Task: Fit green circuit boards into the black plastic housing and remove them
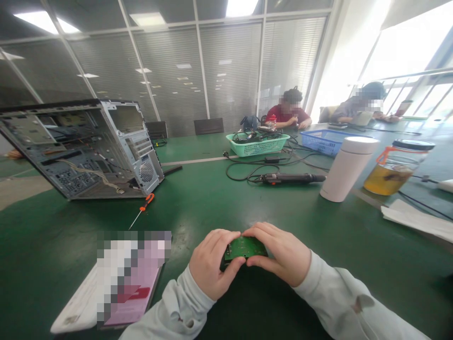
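Left hand (pixel 208 264), right hand (pixel 279 255) clasped on green circuit board (pixel 244 247), both ends finger-covered.

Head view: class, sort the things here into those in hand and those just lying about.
In hand: green circuit board, held by left hand and right hand.
Lying about: open computer case, orange screwdriver, electric screwdriver, white flask, jar, green basket, blue basket.

Green circuit board (pixel 244 248), dark green table (pixel 212 198), orange-handled screwdriver (pixel 143 209), white flask (pixel 347 167), teal basket (pixel 257 144)
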`<action>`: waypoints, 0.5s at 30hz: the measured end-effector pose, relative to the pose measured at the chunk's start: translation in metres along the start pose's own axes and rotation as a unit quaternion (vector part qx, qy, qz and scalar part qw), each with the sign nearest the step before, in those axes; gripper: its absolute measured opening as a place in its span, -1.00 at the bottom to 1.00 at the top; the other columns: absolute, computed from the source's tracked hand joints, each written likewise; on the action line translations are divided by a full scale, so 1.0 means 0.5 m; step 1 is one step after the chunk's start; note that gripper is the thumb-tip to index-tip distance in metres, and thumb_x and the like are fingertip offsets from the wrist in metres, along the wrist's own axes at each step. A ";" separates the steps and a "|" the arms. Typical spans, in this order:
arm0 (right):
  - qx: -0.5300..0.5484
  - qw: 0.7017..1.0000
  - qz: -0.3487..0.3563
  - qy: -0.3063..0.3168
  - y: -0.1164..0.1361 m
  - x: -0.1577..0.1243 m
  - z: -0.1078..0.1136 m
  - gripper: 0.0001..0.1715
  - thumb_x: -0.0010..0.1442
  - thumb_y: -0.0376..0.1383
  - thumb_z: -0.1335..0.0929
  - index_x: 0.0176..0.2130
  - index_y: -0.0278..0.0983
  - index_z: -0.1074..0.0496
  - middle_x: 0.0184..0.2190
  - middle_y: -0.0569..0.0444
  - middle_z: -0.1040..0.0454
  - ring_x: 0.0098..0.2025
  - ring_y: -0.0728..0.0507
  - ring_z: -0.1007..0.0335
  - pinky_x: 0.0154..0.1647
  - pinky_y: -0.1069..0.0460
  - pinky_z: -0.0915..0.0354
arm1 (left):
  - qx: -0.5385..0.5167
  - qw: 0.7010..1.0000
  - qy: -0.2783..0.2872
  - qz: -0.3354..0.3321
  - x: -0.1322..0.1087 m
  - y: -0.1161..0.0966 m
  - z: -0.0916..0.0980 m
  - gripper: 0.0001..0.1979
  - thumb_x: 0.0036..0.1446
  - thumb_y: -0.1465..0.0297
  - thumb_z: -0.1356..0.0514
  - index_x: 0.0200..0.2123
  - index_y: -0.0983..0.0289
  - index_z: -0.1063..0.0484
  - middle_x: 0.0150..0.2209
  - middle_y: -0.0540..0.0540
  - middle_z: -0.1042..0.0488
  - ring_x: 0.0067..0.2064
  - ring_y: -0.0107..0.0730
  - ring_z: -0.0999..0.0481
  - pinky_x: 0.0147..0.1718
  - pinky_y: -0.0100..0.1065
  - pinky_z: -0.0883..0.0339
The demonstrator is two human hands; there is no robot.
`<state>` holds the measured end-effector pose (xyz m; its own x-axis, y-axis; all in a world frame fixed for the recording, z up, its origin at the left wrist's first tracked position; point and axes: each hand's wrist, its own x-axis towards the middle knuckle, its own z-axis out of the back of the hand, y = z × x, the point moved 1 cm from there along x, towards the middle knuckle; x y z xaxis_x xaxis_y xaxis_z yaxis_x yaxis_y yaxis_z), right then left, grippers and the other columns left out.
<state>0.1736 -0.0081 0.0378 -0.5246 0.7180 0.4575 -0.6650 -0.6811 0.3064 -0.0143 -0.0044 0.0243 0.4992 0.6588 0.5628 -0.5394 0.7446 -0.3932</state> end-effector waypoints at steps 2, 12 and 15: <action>0.000 1.000 -0.004 -0.004 0.000 -0.003 0.005 -0.50 0.00 -0.36 -0.52 -0.13 -0.28 -0.27 -0.22 0.10 -0.30 -0.20 -0.12 -0.27 -0.24 0.01 -0.32 | -0.009 1.000 -0.012 -0.007 -0.003 0.000 0.000 -0.60 0.08 0.33 -0.14 0.01 0.27 -0.30 -0.07 0.23 -0.44 0.00 -0.09 -0.37 0.01 -0.14 -0.19; 0.350 0.910 -0.207 -0.081 -0.010 -0.025 -0.002 -0.51 0.20 0.00 -0.26 -0.16 -0.39 -0.31 -0.30 -0.07 -0.37 -0.29 -0.17 -0.36 -0.33 0.02 -0.37 | -0.267 0.905 -0.191 0.272 -0.005 0.071 -0.028 -0.58 0.16 0.14 0.06 -0.06 0.25 -0.35 -0.11 0.18 -0.42 0.00 -0.15 -0.33 -0.04 -0.16 -0.16; 0.485 0.805 -0.329 -0.090 -0.041 -0.068 0.008 -0.35 0.20 0.14 -0.25 -0.19 -0.42 -0.34 -0.34 -0.14 -0.38 -0.37 -0.18 -0.38 -0.50 0.06 -0.37 | -0.307 0.864 -0.231 0.326 0.002 0.082 -0.035 -0.62 0.13 0.15 0.05 -0.16 0.25 -0.39 -0.24 0.13 -0.44 -0.10 -0.20 -0.38 -0.15 -0.23 -0.18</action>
<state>0.2071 -0.0194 0.0191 -0.0851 0.9962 0.0165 0.0055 -0.0161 0.9999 -0.0240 0.0287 -0.0040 -0.1752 0.9519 0.2514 -0.0718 0.2424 -0.9675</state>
